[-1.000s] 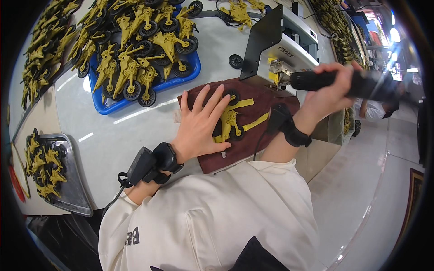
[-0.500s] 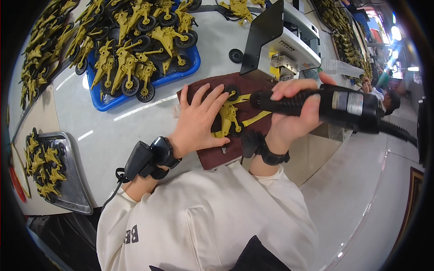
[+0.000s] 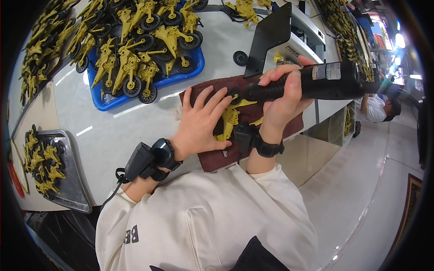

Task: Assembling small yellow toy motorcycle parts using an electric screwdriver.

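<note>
My left hand (image 3: 197, 118) lies with fingers spread over a yellow toy motorcycle body (image 3: 229, 121), its thumb along the near side. A dark red cloth (image 3: 212, 159) is under the toy. In my right hand (image 3: 285, 95) is a black electric screwdriver (image 3: 332, 80), fingers wrapped round its barrel. The tool is nearly level, its front end pointing left, close to a black spoked wheel (image 3: 234, 95) at the toy's far side. I cannot tell whether its tip touches the toy. My right wrist and its strap partly cover the toy's right side.
A blue tray (image 3: 103, 105) piled with yellow toy motorcycles stands at the back left, a metal tray (image 3: 76, 185) with more at the left. Behind the cloth are a loose wheel (image 3: 240, 58) and a black-and-white machine (image 3: 298, 47). Another person (image 3: 377, 107) is far right.
My right hand has shifted slightly left and away from me, and the screwdriver's rear has swung up in view. My left hand stays on the toy.
</note>
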Demonstrator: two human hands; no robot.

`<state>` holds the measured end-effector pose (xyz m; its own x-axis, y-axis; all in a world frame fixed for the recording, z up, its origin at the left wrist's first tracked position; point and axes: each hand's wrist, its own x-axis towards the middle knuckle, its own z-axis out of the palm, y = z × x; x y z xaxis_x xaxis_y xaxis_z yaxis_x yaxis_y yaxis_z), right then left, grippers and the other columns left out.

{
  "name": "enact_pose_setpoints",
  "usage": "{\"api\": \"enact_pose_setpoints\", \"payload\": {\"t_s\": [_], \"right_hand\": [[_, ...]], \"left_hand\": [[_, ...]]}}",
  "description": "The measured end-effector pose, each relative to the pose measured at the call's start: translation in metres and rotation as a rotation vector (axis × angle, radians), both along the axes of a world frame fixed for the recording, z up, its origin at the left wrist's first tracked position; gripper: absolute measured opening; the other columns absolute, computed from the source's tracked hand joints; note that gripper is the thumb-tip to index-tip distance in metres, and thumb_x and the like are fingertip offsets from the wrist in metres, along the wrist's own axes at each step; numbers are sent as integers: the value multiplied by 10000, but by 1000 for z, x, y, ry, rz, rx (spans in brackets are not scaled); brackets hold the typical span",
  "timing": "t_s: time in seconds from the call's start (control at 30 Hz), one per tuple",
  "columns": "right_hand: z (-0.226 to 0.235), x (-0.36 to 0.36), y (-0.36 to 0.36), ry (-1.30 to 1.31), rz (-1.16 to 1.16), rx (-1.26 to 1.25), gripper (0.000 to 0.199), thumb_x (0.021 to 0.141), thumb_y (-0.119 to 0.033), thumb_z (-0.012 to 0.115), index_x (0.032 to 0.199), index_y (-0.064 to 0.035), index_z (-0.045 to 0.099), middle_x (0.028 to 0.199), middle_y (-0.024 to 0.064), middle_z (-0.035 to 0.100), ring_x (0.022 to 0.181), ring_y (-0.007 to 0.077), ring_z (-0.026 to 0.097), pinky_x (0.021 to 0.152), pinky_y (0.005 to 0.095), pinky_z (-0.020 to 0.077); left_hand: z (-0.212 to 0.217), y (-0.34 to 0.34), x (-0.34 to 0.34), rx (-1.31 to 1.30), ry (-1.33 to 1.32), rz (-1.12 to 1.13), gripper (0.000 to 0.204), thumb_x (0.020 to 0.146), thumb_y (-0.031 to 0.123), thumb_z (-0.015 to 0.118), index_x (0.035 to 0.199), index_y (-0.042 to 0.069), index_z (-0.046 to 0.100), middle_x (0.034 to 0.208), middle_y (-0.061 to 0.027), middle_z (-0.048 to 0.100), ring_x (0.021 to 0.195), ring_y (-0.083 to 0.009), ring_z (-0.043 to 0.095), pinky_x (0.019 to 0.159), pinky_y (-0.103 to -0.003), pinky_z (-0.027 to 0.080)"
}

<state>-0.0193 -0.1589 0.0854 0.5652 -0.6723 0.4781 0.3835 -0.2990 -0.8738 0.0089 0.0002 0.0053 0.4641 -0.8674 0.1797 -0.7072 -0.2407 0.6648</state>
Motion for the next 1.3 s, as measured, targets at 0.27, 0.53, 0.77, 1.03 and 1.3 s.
{"api": "enact_pose_setpoints", "payload": {"t_s": [0.27, 0.53, 0.77, 1.03, 1.3], "right_hand": [[-6, -1, 2, -16, 66, -15, 399, 856, -220, 567, 1120, 25, 395, 688, 123, 540, 507, 196, 525, 498, 339, 477], [6, -16, -7, -136, 21, -17, 447, 834, -136, 603, 1155, 61, 364, 667, 84, 602, 532, 153, 563, 610, 262, 481], [75, -23, -49, -308, -351, -183, 485, 817, -272, 592, 1154, 28, 415, 605, 108, 546, 438, 191, 500, 450, 305, 466], [51, -14, -43, -150, -273, -93, 400, 813, -144, 605, 1102, 71, 431, 587, 76, 540, 468, 156, 526, 507, 267, 454], [21, -66, 26, -74, 129, -65, 616, 875, -431, 563, 1236, 1, 314, 677, 119, 525, 473, 218, 494, 459, 353, 430]], "left_hand": [[2, -1, 2, -12, 3, -8, 983, 512, 455, 795, 1352, 113, 416, 1413, -86, 391, 1292, -345, 337, 1076, -605, 100], [3, -1, 4, 1, -36, 4, 963, 516, 499, 790, 1328, 112, 444, 1371, -94, 423, 1272, -332, 363, 1067, -627, 110], [4, 2, 3, 25, -58, -20, 964, 542, 541, 761, 1347, 128, 429, 1402, -84, 401, 1290, -334, 342, 1073, -622, 92], [2, 4, 3, 2, -57, -27, 980, 534, 540, 770, 1352, 125, 424, 1407, -82, 398, 1290, -337, 340, 1077, -617, 94], [1, 1, 4, -3, -65, -26, 997, 528, 533, 783, 1362, 130, 413, 1406, -86, 396, 1291, -331, 340, 1076, -613, 98]]}}
